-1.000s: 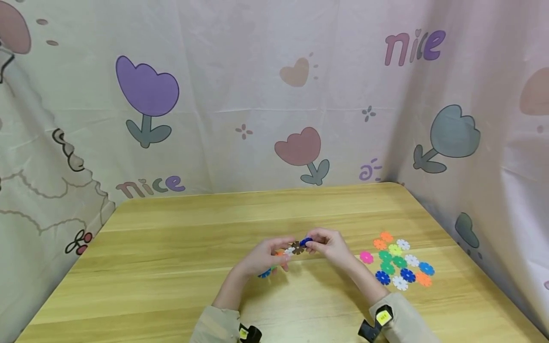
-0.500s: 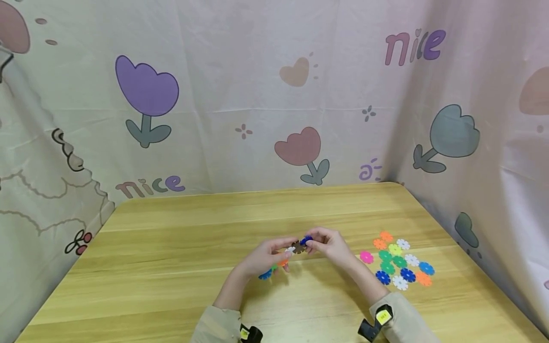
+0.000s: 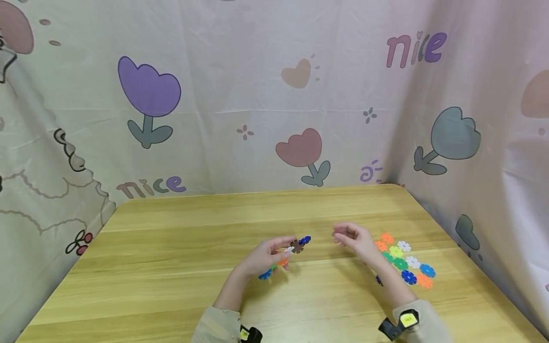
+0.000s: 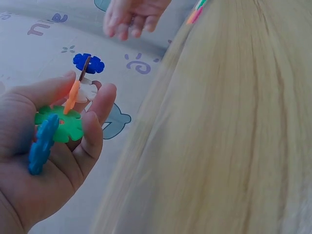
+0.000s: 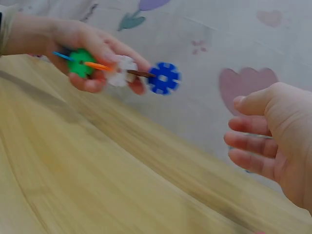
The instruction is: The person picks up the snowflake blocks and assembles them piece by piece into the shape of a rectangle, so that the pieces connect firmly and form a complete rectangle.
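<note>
In my left hand (image 3: 260,257) is a chain of plastic snowflake discs, slotted edge to edge and held up off the table. From palm outward run a light blue disc (image 4: 43,146), a green disc (image 4: 72,129), an orange disc (image 4: 73,95), a white disc (image 4: 88,92), a brown disc (image 3: 297,247) and a dark blue disc (image 5: 168,87) at the free end. The thumb and fingers pinch the chain near its middle. To the right, apart from the chain, my right hand (image 3: 359,244) hovers with loosely bent fingers and nothing in them.
Loose snowflake discs lie flat at the table's right, among them a green disc (image 3: 401,264), a light blue disc (image 3: 427,270) and a yellow disc (image 3: 395,251). My right forearm covers part of them. A printed curtain (image 3: 231,157) stands behind the wooden table (image 3: 171,276).
My right hand has let go of the dark blue disc and moved right, towards the loose discs. The dark blue disc stays on the chain's end. My left hand has hardly moved.
</note>
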The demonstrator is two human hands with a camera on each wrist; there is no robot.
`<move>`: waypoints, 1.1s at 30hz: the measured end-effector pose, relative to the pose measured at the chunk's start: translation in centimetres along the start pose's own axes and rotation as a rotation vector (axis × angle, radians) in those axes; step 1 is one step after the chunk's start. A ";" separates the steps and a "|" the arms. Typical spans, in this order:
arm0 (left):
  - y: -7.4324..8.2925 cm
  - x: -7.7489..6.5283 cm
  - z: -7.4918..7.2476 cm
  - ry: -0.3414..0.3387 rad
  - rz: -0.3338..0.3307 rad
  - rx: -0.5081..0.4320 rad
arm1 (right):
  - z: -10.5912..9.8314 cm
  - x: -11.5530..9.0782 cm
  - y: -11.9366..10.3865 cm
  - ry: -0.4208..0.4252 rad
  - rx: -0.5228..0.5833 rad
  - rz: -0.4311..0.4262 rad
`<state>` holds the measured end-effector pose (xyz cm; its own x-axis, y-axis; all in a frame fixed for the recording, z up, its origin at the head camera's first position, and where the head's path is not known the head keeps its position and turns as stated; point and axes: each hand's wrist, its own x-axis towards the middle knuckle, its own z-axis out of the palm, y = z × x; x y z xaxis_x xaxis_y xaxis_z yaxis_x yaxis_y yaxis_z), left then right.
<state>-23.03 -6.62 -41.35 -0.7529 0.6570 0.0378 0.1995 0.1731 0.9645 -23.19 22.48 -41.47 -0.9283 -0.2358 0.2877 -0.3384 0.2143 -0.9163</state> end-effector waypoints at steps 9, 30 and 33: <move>-0.2 0.0 -0.1 0.016 -0.015 -0.004 | -4.7 -2.3 1.2 0.045 -0.181 0.160; -0.2 0.0 -0.4 0.026 -0.012 -0.014 | -6.9 -3.4 2.6 -0.247 -0.486 0.185; 0.1 0.0 -0.3 0.029 -0.017 -0.022 | -6.8 -3.4 2.5 -0.248 -0.480 0.211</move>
<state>-23.19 -6.87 -41.17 -0.7742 0.6323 0.0292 0.1734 0.1675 0.9705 -21.93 30.27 -42.82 -0.9390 -0.3437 -0.0144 -0.2357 0.6732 -0.7009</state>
